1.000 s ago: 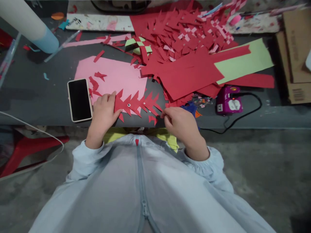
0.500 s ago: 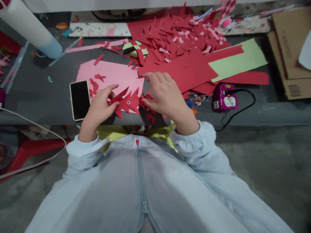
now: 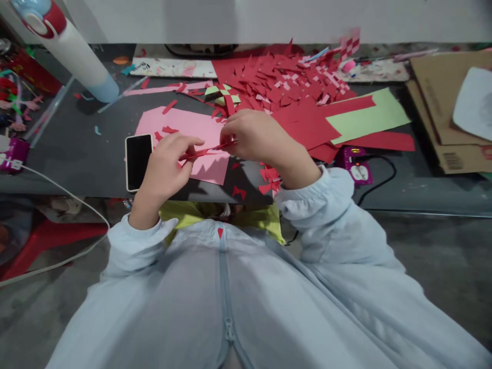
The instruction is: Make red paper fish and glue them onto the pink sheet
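Observation:
Between my hands a spiky red paper cutout (image 3: pixel 207 151) is held nearly edge-on, above a pink paper sheet (image 3: pixel 213 171). My left hand (image 3: pixel 169 161) pinches its left end between thumb and fingers. Its right end is in the closed fingers of my right hand (image 3: pixel 257 136), whose fingertips are partly hidden. Small red paper scraps (image 3: pixel 239 192) lie on the dark table by the pink sheet, and more red pieces (image 3: pixel 271 179) rest under my right wrist. A white-edged phone (image 3: pixel 138 161) lies just left of my left hand.
A heap of cut red paper (image 3: pixel 265 77) covers the back, with red sheets (image 3: pixel 307 125) and a pale green sheet (image 3: pixel 359 120) before it. A bottle (image 3: pixel 82 61) stands back left. Purple box (image 3: pixel 359 166) with a black cable and cardboard (image 3: pixel 446 113) are at right.
The red cutout has been lifted and turned from face-up to nearly edge-on. My right hand has closed on its right end. The view has tilted upward.

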Demonstrator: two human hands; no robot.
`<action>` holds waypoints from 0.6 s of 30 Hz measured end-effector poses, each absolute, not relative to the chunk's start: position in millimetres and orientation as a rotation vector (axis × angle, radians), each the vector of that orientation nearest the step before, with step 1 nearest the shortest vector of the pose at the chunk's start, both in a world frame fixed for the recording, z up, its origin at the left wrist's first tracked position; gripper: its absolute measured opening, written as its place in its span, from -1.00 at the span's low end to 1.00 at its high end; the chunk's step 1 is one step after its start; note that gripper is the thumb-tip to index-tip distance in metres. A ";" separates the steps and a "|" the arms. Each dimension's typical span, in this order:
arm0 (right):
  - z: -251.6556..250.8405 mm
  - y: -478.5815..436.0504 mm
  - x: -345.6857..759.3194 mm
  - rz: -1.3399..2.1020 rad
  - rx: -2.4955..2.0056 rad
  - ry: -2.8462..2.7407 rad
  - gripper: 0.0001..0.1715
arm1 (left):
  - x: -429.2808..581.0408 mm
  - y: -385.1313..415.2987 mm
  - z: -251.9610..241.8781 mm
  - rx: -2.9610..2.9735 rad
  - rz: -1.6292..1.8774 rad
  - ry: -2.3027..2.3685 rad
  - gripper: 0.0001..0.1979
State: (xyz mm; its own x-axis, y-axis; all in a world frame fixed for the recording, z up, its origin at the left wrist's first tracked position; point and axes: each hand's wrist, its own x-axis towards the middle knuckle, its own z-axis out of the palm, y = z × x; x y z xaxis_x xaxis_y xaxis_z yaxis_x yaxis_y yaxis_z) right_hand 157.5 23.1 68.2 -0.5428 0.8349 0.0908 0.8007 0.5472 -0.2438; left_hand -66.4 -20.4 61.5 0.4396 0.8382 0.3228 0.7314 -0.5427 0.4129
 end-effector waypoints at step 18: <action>4.6 -68.8 164.1 0.188 -1.526 -2.778 -0.53 | -54.1 -74.8 -0.7 2.636 0.284 1.340 -0.59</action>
